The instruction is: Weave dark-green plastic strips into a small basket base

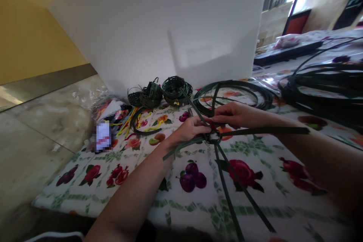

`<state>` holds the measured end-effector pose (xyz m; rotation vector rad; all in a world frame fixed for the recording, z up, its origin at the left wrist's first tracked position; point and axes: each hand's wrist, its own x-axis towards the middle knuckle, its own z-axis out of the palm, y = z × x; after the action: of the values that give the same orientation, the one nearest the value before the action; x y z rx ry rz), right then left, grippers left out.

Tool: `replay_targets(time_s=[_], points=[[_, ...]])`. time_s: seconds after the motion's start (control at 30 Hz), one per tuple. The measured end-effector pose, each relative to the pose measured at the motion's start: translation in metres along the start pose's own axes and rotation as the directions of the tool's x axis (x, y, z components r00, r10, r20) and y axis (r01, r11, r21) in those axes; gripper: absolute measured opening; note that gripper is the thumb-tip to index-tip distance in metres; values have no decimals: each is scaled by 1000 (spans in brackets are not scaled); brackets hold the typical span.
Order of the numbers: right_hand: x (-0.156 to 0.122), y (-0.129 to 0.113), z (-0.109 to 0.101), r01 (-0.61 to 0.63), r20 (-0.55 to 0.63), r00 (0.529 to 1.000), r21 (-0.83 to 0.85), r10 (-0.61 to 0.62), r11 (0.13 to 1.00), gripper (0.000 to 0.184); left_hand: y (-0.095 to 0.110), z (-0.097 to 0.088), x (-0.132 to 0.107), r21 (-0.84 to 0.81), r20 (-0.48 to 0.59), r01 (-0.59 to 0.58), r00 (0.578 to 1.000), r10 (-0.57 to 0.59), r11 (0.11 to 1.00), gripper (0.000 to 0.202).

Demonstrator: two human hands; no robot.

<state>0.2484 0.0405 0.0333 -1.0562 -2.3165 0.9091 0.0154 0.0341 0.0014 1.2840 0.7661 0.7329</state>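
Both hands are on a small piece of weaving made of dark green flat strips [263, 131]. Its strips spread out from a small ring [213, 137] in several directions, two of them hanging toward the table's near edge. My left hand [194, 126] closes on the ring's left side, fingertips near the crossing strips. With fingers bent together, my right hand [231, 115] pinches the weaving at its upper right, beside an upright strip. The fingertips partly hide the crossings.
A small round woven basket [174, 89] and a smaller woven piece [151, 96] stand by the white board [176, 19]. Coils of green strip [263, 96] lie behind, with a larger coil [326, 90] at right. Yellow strips [126, 123] lie left, on a fruit-patterned tablecloth [136, 181].
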Motion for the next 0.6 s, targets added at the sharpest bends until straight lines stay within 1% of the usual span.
replay_targets(time_s=[0.13, 0.2, 0.3, 0.4, 0.5, 0.6], points=[[-1, -6, -4, 7, -110, 994, -26, -10, 1000, 55, 0, 1, 0, -19, -21, 17, 1000, -18, 1000, 41], [-2, -6, -6, 16, -139, 990, -43, -21, 999, 52, 0, 2, -1, -38, -29, 20, 999, -21, 999, 36], [-1, -2, -9, 64, -184, 979, -133, -88, 989, 48, -2, 6, -2, -93, -40, 27, 999, -31, 995, 31], [-1, 2, -10, 69, -272, 955, -194, -122, 979, 44, -5, 9, -2, -159, -74, 46, 996, -59, 986, 27], [-4, -1, -10, 23, -372, 925, -144, -76, 989, 45, -6, 11, -2, -212, -124, 49, 989, -76, 976, 22], [-6, -7, -10, -1, -465, 884, -100, -46, 995, 50, -5, 12, -3, -262, -128, 61, 987, -97, 963, 17]])
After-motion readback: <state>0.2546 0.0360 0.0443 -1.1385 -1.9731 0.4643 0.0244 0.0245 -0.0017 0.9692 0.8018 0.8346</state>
